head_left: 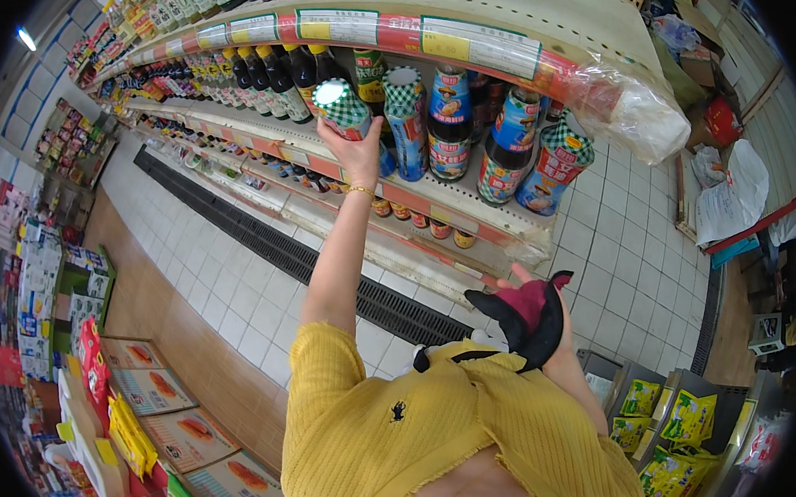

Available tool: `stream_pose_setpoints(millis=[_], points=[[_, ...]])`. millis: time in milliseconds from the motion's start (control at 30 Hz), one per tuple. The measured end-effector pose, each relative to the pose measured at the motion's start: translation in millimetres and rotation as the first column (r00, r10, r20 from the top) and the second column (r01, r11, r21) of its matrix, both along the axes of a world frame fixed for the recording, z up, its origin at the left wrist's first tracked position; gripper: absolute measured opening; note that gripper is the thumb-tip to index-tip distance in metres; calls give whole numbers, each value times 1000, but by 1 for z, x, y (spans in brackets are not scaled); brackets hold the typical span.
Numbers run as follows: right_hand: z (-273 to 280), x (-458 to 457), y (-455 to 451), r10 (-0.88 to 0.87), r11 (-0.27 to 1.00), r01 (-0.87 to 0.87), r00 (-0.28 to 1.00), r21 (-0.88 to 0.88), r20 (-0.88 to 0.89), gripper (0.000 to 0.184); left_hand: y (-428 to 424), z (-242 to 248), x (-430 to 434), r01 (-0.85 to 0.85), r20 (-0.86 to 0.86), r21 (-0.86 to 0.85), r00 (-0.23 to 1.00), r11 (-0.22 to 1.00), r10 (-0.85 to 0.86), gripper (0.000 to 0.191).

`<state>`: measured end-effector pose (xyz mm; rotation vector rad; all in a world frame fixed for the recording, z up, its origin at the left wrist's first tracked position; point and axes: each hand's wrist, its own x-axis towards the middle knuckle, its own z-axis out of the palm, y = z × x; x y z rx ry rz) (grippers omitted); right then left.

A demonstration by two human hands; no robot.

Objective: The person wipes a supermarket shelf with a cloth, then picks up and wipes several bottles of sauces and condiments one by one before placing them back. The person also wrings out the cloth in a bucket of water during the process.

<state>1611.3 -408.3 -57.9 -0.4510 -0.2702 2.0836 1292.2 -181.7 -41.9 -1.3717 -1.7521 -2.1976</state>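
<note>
My left hand [355, 155] grips a bottle with a green-and-white checkered top [343, 109] at the front of the middle shelf [463, 191]. Whether its base touches the shelf is hidden by the hand. Just right of it stands a blue wrapped bottle with a matching checkered top [408, 125]. Farther right are dark sauce bottles with blue labels [450, 124] and another checkered-top bottle [554, 166] at the shelf's end. Lower down, my right hand [557, 330] holds a black and dark red cloth [528, 312] near my chest.
The upper shelf edge [360, 31] carries price tags and overhangs the bottles. Clear plastic wraps its end [629, 108]. A black floor grate [271, 241] crosses the tiles beneath. Printed cartons [191, 427] lie at lower left; yellow packets [689, 416] sit in a rack at lower right.
</note>
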Motion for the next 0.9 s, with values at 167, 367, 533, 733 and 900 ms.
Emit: stream_pose_setpoints(millis=[167,367,533,733,900], points=[[1,0,-7,-68,990,55,992,-128,-104,60,8,-13,2,-45,-43,-49,998,998,43,94],[26,-2,-4,47,995,-67,965,-72,-257,62,23,-25,-1,72,-14,-50,997,996,-73,89],[69,-8,-6,-245,960,240,969,-143,-17,72,22,-25,-4,82,-127,125,990,989,-66,100],[0,15,-8,120,942,-146,987,-302,-103,58,-23,55,20,-191,-176,393,945,900,277,66],[6,26,6,-173,918,-2,899,397,403,44,-54,222,66,166,-596,330,800,929,69,53]])
